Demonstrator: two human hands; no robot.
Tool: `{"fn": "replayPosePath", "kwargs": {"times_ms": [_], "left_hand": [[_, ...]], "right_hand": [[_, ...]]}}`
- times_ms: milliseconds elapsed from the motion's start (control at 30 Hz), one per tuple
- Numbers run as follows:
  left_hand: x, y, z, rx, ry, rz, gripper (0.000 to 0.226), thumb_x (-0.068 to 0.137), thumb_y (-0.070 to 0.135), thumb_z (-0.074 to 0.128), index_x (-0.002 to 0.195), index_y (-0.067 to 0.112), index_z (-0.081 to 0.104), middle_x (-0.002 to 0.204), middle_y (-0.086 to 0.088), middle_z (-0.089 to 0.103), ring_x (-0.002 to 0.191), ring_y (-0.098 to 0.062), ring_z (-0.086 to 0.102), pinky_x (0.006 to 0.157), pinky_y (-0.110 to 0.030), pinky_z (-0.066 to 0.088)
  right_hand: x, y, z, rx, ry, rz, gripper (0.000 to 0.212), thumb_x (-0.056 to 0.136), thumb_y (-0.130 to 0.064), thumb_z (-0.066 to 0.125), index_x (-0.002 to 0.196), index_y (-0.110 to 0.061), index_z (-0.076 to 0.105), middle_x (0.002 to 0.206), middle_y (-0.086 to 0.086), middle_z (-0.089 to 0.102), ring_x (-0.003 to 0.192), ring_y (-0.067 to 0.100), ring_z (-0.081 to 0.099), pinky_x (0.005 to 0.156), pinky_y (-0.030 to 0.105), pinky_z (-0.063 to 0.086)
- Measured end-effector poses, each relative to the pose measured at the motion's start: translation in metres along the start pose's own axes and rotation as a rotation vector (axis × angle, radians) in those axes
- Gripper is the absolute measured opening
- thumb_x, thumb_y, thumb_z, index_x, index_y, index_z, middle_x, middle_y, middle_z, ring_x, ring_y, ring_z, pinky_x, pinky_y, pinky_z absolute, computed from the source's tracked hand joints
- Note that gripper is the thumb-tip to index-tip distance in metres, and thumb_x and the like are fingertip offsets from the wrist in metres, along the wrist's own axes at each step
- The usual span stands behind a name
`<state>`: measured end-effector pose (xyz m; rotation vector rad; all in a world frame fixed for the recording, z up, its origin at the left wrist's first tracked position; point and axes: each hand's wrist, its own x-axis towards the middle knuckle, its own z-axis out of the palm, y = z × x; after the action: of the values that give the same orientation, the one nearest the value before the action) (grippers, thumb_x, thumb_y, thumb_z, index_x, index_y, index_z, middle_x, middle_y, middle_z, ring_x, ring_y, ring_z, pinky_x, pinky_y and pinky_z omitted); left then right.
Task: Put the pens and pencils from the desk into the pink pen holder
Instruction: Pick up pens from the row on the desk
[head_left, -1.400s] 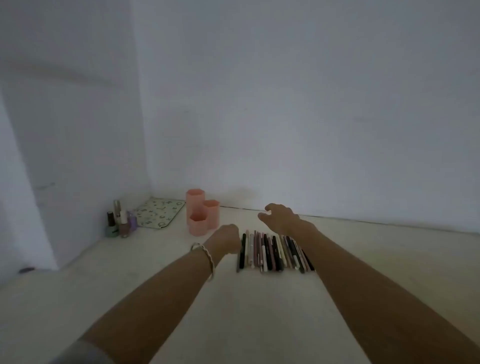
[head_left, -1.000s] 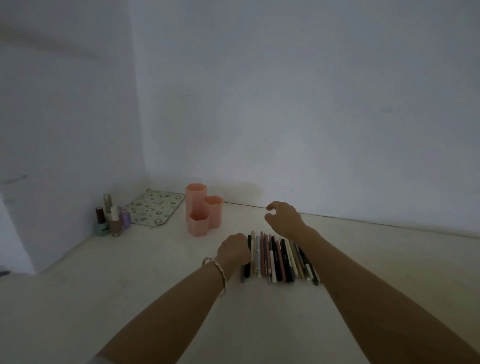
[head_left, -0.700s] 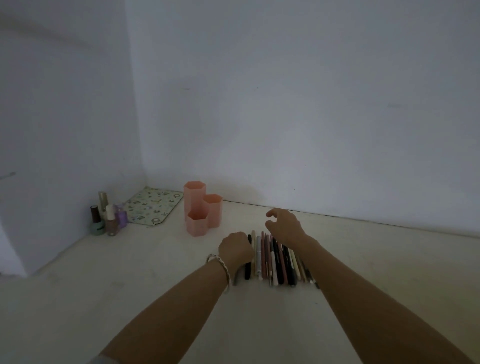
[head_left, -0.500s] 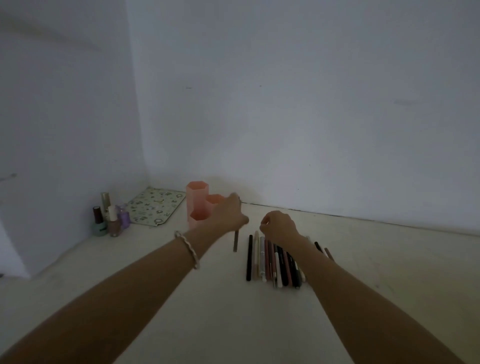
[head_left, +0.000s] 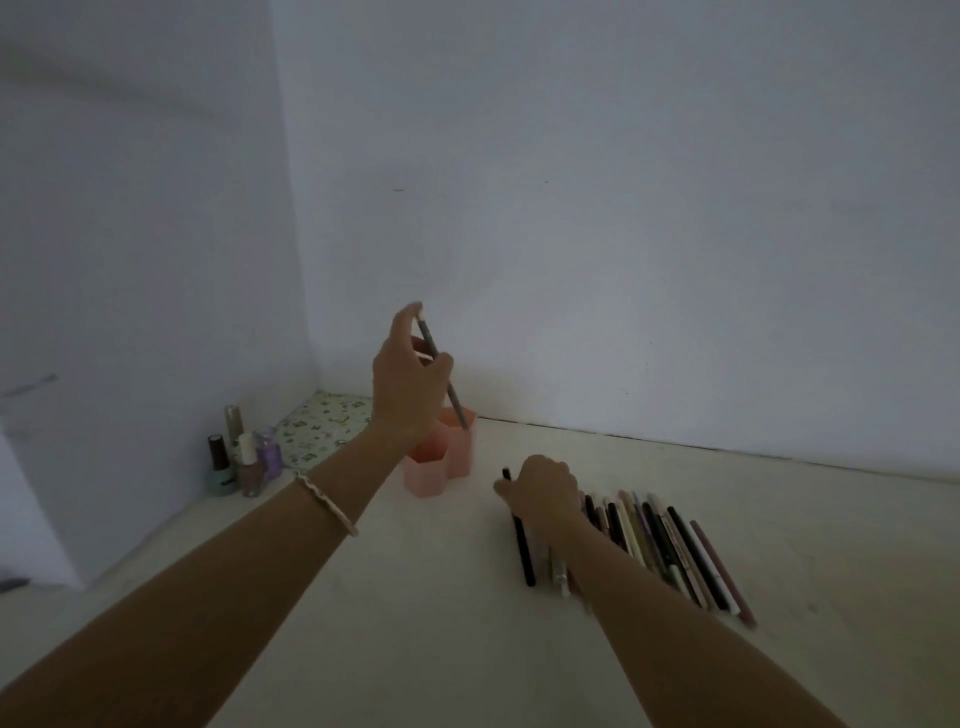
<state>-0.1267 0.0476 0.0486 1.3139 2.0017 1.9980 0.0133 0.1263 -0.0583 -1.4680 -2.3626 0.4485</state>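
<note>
The pink pen holder (head_left: 435, 475), made of hexagonal cups, stands on the pale desk near the back wall. My left hand (head_left: 408, 384) is raised just above it, shut on a grey pencil (head_left: 441, 371) whose lower tip dips into the right-hand cup. A row of several pens and pencils (head_left: 654, 540) lies side by side on the desk to the right. My right hand (head_left: 540, 491) rests on the row's left end with fingers curled over the pens; a black pen (head_left: 522, 545) lies at its left edge. Whether it grips one is hidden.
Several small nail polish bottles (head_left: 241, 457) stand at the left wall. A patterned mat (head_left: 324, 426) lies in the back corner behind the holder. Walls close the desk (head_left: 415, 623) at the back and left.
My left hand lifted a grey pencil from the row and carried it up over the pink holder. My right hand came down onto the left end of the row. The view shifted left.
</note>
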Motion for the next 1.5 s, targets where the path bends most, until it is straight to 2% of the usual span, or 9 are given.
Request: {"fn": "replayPosePath", "kwargs": {"times_ms": [200,300,500,667,900,1067,1133,1367,1500], "left_hand": [[0.037,-0.01,-0.017,0.051,0.246,0.121,0.06,0.09,0.0,0.058,0.142,0.023,0.036,0.109,-0.009,0.06,0.087,-0.019,0.066,0.077,-0.03,0.059],[0.042,-0.029,-0.011,0.157,0.224,0.129,0.057,0.092,-0.001,0.056,0.14,0.023,0.037,0.114,-0.009,0.06,0.091,-0.02,0.065,0.082,-0.038,0.059],[0.044,-0.065,0.003,0.346,0.079,0.065,0.053,0.094,0.001,0.052,0.139,0.026,0.041,0.114,-0.008,0.059,0.099,-0.023,0.062,0.086,-0.04,0.055],[0.049,-0.081,-0.006,0.501,0.078,-0.062,0.045,0.098,0.024,0.044,0.143,0.024,0.046,0.131,-0.013,0.053,0.124,-0.029,0.047,0.103,-0.044,0.042],[0.05,-0.07,-0.018,0.299,0.139,-0.148,0.038,0.091,0.01,0.048,0.129,0.015,0.051,0.116,-0.008,0.059,0.102,-0.024,0.059,0.092,-0.043,0.049],[0.034,-0.055,-0.001,0.279,0.072,-0.144,0.025,0.087,0.004,0.051,0.109,0.015,0.054,0.095,-0.004,0.062,0.084,-0.022,0.063,0.077,-0.039,0.054],[0.024,-0.047,0.014,0.274,0.048,-0.108,0.02,0.083,0.002,0.053,0.097,0.016,0.053,0.089,0.0,0.06,0.083,-0.019,0.061,0.072,-0.032,0.051],[-0.04,-0.039,0.092,0.569,-0.732,-0.261,0.015,0.088,0.009,0.055,0.091,0.0,0.067,0.084,-0.011,0.072,0.078,-0.026,0.073,0.074,-0.033,0.061],[-0.079,-0.051,0.123,0.634,-0.821,-0.347,0.022,0.093,0.023,0.054,0.082,0.004,0.056,0.094,-0.013,0.067,0.085,-0.028,0.068,0.069,-0.028,0.053]], "right_hand": [[0.034,-0.02,-0.054,0.597,0.288,0.02,0.029,0.096,-0.024,0.047,0.071,-0.01,0.041,0.067,0.006,0.05,0.055,0.018,0.048,0.05,0.031,0.041],[0.041,-0.026,-0.062,0.747,0.413,-0.018,0.018,0.1,-0.022,0.043,0.087,-0.008,0.044,0.084,0.015,0.061,0.069,0.024,0.057,0.064,0.044,0.054],[0.053,-0.031,-0.056,0.862,0.499,-0.095,0.028,0.101,-0.015,0.041,0.128,-0.017,0.037,0.082,0.009,0.066,0.064,0.015,0.059,0.055,0.026,0.047],[0.064,-0.056,-0.054,0.995,0.548,-0.197,0.029,0.101,-0.013,0.041,0.127,-0.026,0.036,0.081,0.001,0.068,0.071,0.018,0.067,0.062,0.03,0.054],[0.088,-0.108,-0.037,0.77,0.506,-0.378,0.024,0.101,-0.014,0.04,0.12,-0.027,0.036,0.076,-0.013,0.052,0.066,0.014,0.06,0.057,0.031,0.051],[0.088,-0.103,-0.019,0.476,0.227,-0.433,0.037,0.1,-0.018,0.04,0.137,-0.022,0.037,0.1,0.008,0.065,0.082,0.022,0.063,0.07,0.038,0.055],[0.087,-0.094,-0.025,0.511,0.296,-0.403,0.044,0.099,-0.017,0.039,0.143,-0.023,0.033,0.085,0.002,0.063,0.071,0.016,0.06,0.063,0.031,0.05],[0.078,-0.016,-0.071,0.471,0.377,-0.23,0.04,0.094,-0.01,0.04,0.133,-0.017,0.04,0.062,-0.001,0.054,0.048,0.012,0.051,0.045,0.025,0.04],[0.061,0.026,-0.083,0.432,0.249,-0.17,0.042,0.092,-0.009,0.044,0.133,-0.017,0.04,0.069,0.001,0.057,0.067,0.025,0.066,0.058,0.038,0.055]]}}
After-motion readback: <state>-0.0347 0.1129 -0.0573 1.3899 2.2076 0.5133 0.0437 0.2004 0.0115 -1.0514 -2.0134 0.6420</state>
